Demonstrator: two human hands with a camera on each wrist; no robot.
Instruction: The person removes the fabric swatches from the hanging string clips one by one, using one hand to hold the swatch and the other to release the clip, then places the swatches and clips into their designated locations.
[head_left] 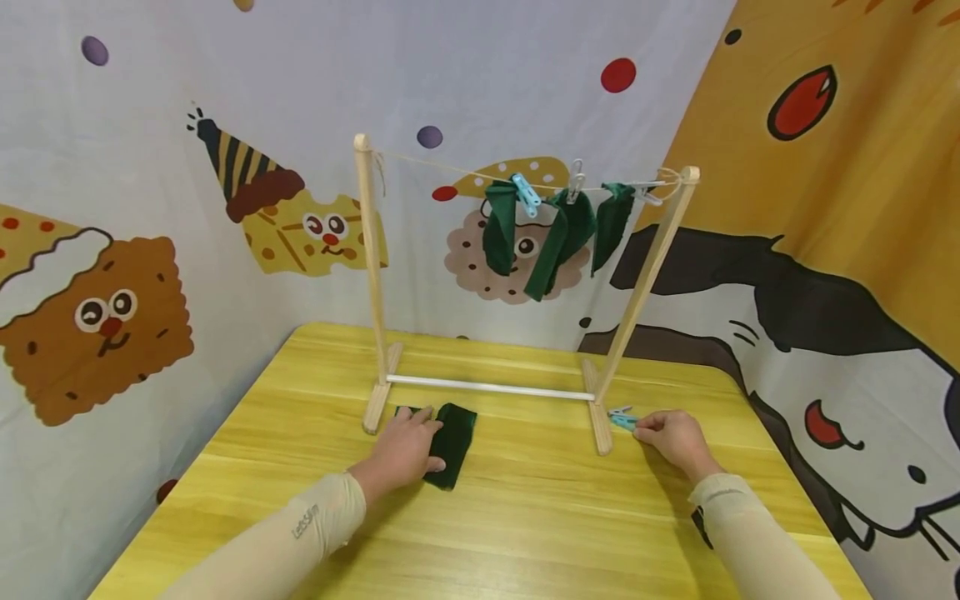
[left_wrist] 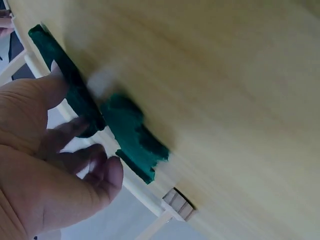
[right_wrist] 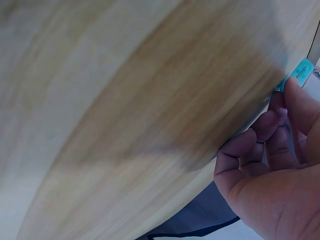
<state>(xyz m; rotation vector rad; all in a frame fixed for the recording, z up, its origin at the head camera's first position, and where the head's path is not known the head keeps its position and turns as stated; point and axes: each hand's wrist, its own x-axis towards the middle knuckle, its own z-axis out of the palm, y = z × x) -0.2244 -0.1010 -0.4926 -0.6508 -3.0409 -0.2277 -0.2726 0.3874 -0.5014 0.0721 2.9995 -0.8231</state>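
My left hand [head_left: 402, 447] is low over the table at the rack's left foot, its fingers loosely bent. Its thumb lies at a dark green cloth piece [head_left: 456, 437]. A second green cloth piece [left_wrist: 132, 137] lies by its fingertips, mostly covered by the hand in the head view. At the rack's right foot, my right hand [head_left: 678, 440] pinches a light blue clothespin [right_wrist: 302, 71] between thumb and forefinger, close to the tabletop. Just beyond it lies a grey clothespin [head_left: 619, 411].
A wooden drying rack [head_left: 634, 308] with a white lower bar [head_left: 487, 386] stands toward the back of the table [head_left: 510, 533]. From its string hang several green cloth pieces [head_left: 573, 225], held by a blue clothespin [head_left: 527, 195] and pale ones [head_left: 576, 182]. A printed curtain [head_left: 315, 67] hangs behind.
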